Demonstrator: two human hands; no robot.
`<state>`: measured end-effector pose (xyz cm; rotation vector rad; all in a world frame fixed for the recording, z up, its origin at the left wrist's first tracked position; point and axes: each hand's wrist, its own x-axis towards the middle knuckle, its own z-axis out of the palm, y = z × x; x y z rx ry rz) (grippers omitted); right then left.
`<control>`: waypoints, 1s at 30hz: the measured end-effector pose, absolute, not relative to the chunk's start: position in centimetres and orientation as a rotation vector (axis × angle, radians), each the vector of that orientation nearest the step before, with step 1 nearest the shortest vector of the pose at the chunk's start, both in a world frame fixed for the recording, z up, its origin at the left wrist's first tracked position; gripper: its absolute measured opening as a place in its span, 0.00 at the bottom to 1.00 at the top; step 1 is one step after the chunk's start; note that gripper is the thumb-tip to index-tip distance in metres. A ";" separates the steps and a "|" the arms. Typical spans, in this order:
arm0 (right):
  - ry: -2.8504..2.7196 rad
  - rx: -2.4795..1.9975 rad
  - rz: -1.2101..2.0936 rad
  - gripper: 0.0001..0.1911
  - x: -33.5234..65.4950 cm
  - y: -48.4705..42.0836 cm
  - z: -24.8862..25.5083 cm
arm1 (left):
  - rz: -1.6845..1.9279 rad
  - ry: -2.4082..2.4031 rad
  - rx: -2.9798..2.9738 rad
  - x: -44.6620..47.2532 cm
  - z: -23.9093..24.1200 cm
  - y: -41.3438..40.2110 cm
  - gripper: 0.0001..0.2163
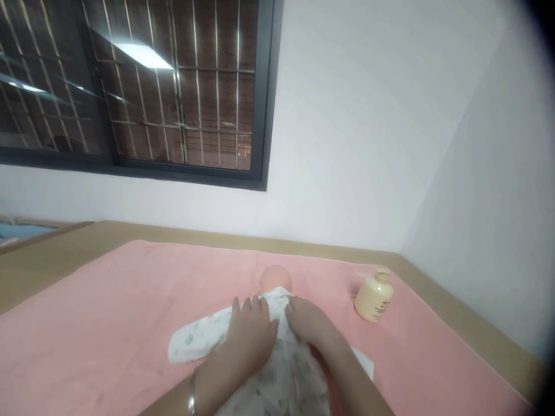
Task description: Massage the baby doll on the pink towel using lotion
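In the head view, a baby doll lies on its back, its bald pinkish head [276, 278] showing above a white printed baby garment [288, 370]. One sleeve [197, 340] stretches out to the left; the other mostly hides behind my right arm. My left hand [254, 329] lies across the garment at the left shoulder, fingers spread and thumb apart. Opposite it, my right hand [307, 318] is closed on the cloth by the collar, with bunched fabric between the hands. The doll's face is hidden under the cloth and hands.
A pink mat [143, 300] covers most of the tan table [208, 237]. To the right stands a cream pump bottle [373, 296]. Behind the table rises a white wall [347, 127] with a dark-framed, barred window [186, 86].
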<state>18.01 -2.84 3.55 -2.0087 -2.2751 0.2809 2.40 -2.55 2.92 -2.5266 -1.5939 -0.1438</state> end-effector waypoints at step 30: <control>-2.373 -1.984 0.126 0.19 17.5 -3.7 3.5 | -0.162 -1.614 -2.668 1.3 2.8 -0.4 0.20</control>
